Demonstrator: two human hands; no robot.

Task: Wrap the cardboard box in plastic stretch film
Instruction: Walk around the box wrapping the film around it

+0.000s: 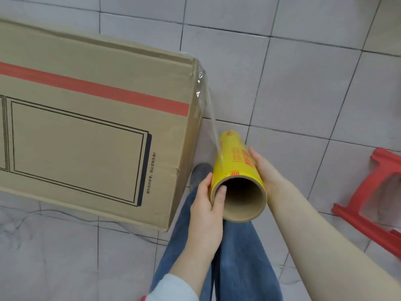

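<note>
Head view looks straight down onto a pale tiled floor [303,83], where a large cardboard box [86,118] lies flat, its left part cut off by the frame edge. Its top face carries a red stripe [97,88] and a black line drawing with a short line of small print beside it, too small to read.

Both hands hold a roll of stretch film [236,170] just off the box's right end, its open cardboard core facing the camera. The left hand [206,203] grips the near rim, thumb hooked inside the core and fingers wrapped round the outside, mostly hidden behind the roll. The right hand [262,170] presses flat along the roll's yellow side; its fingertips curl round the far side out of sight. Red print on the yellow wrapper is blurred.

A clear strip of film [211,118] runs taut from the roll up to the box's far right corner, where it bunches in shiny wrinkles. How far it extends over the box's end cannot be made out, as the film is nearly invisible against the cardboard.

Below the hands are blue jeans [238,257] and a grey shoe [200,172], partly hidden by the left hand and roll. A red plastic stool [368,213] is cut off at the right edge. A thin pale cable [32,213] lies on the floor near the box's lower edge.
</note>
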